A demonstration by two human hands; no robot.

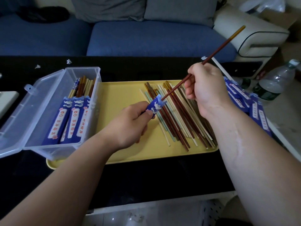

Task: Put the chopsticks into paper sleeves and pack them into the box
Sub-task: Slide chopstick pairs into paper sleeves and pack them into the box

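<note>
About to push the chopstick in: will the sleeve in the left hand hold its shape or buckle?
Probably floppy: the sleeve looks like thin paper, gripped by the left hand. It may buckle if the tip of the chopstick, now at its mouth, snags the rim. It is likely very light, so it needs holding.

sleeve (156, 104): lower part hidden in left hand (128, 124) | chopstick (211, 55) tip inside sleeve mouth | box (48, 151) lid cut by picture's left edge | sleeve print unreadable
</note>
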